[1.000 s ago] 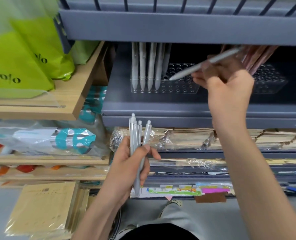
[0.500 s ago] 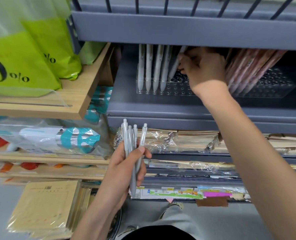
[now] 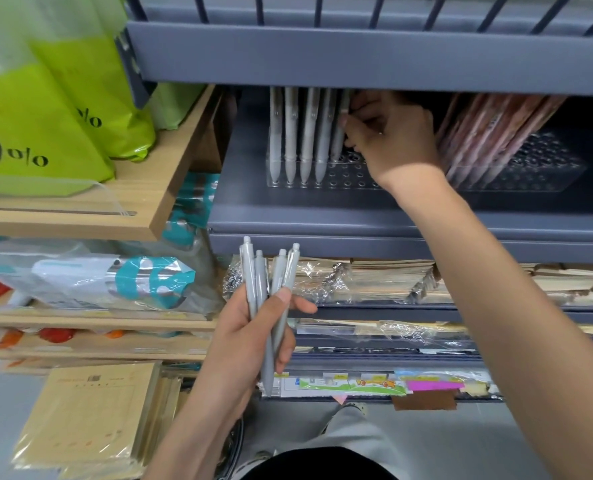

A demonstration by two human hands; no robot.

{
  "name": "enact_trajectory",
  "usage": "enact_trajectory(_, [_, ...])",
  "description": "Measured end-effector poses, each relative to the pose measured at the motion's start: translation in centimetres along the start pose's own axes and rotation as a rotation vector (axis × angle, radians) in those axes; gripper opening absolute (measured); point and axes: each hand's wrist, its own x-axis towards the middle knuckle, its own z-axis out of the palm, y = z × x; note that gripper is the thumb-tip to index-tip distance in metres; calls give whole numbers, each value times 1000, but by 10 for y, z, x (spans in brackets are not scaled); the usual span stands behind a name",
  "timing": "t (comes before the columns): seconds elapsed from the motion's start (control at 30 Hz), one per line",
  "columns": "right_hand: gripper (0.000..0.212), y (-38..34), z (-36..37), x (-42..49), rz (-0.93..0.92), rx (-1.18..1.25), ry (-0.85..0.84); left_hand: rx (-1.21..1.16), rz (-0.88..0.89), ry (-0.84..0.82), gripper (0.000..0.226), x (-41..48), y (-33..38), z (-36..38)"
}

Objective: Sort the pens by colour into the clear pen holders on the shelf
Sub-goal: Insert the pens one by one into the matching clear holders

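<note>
My right hand (image 3: 388, 140) is tucked under the lip of the grey metal shelf (image 3: 323, 216), fingertips pinched on a slim matte grey pen (image 3: 340, 133). The pen stands nearly upright in the clear pen holder (image 3: 326, 176) — a flat plastic block dotted with round holes — just beside four matching pens (image 3: 298, 133) on its far side from my knuckles. Past my wrist, glossy pink pens (image 3: 489, 133) lean in a second clear holder (image 3: 544, 168). Lower down, my left hand (image 3: 250, 341) grips a bundle of grey pens (image 3: 271, 282), clicker ends up, thumb across the smooth barrels.
</note>
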Motion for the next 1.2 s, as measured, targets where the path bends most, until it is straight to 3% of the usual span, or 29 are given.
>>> enact_trajectory(0.3, [13, 3, -5, -6, 129, 153, 0, -62, 42, -10, 12, 1, 1, -1])
enact_trajectory(0.43, [15, -16, -11, -43, 176, 468, 147, -94, 43, -15, 16, 1, 2, -1])
enact_trajectory(0.63, [5, -27, -11, -104, 212, 435, -367, -91, 32, -32, 35, 4, 3, 1])
enact_trajectory(0.8, [14, -27, -8, -116, 259, 468, -463, -104, 57, -63, 33, 3, 4, 5])
enact_trajectory(1.03, [12, -23, -11, -119, 319, 555, -451, -134, 45, -105, 25, -2, 5, 6])
enact_trajectory(1.2, [11, -23, -18, -116, 333, 690, -222, -63, 61, -78, 19, -3, 2, 4])
